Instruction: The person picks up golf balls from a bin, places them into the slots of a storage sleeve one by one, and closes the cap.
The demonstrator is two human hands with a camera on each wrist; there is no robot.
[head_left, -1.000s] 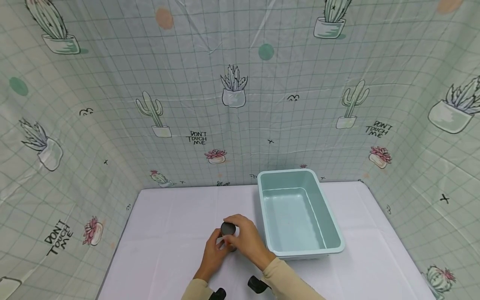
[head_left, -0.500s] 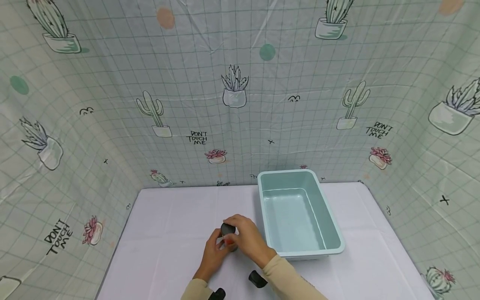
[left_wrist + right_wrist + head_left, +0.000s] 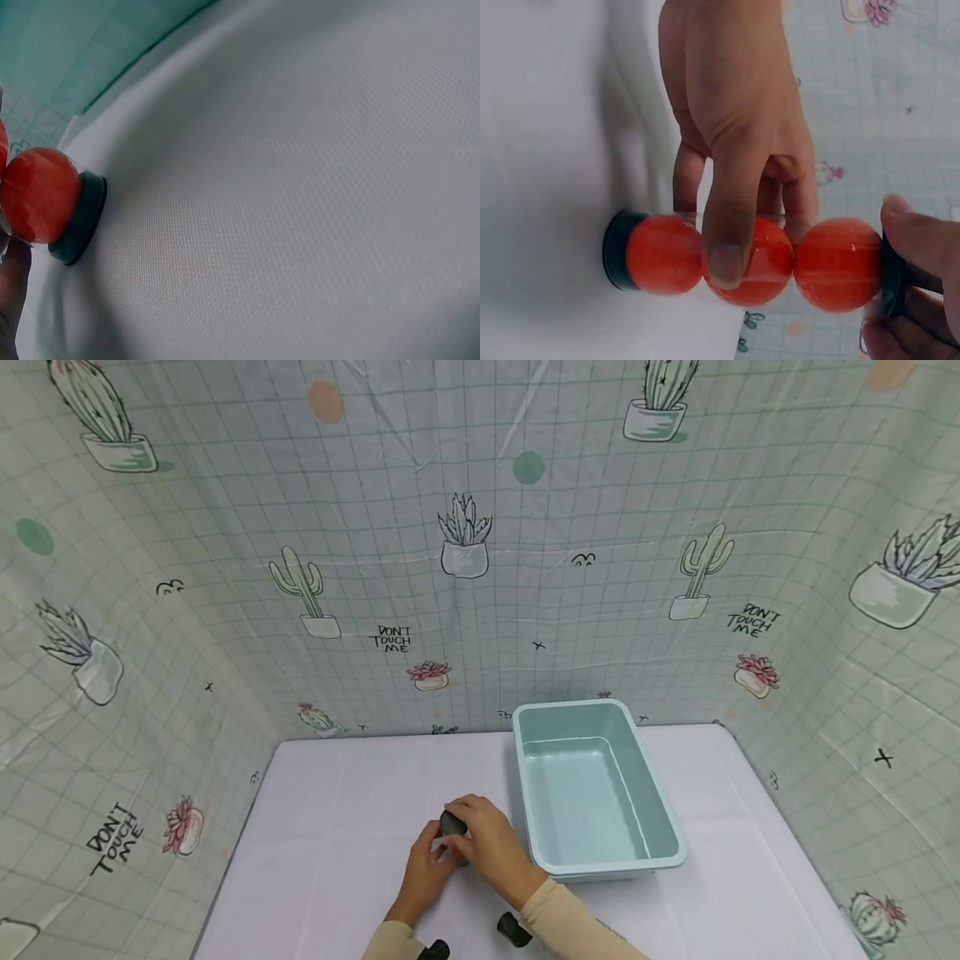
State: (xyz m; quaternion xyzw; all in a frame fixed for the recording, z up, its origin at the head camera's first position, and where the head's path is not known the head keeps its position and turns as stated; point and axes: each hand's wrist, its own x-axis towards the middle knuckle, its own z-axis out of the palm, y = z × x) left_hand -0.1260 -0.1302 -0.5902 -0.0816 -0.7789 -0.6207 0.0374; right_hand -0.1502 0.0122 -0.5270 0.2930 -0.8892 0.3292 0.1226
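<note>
A clear tube with three red balls (image 3: 838, 264) in a row stands between my hands, a dark cap at each end. My left hand (image 3: 429, 870) grips its middle, the thumb lying across the middle ball in the right wrist view. Thumb and fingers of my right hand (image 3: 491, 839) pinch the upper dark cap (image 3: 452, 823), which looks tilted; whether it is loose from the tube I cannot tell. The lower cap (image 3: 79, 219) is down at the white cloth, seen from the side in the left wrist view. In the head view my hands hide most of the tube.
A pale blue-green rectangular tub (image 3: 671, 827) with nothing inside stands just right of my right hand. White cloth (image 3: 337, 827) covers the table. A curtain (image 3: 465, 610) printed with cacti surrounds the back and sides. Black wrist devices (image 3: 513, 930) show by the sleeves.
The upper cap has tipped over slightly under my right hand, and the red glimpsed between my hands half a second ago is now covered. The left hand keeps its grip; the tub has not moved.
</note>
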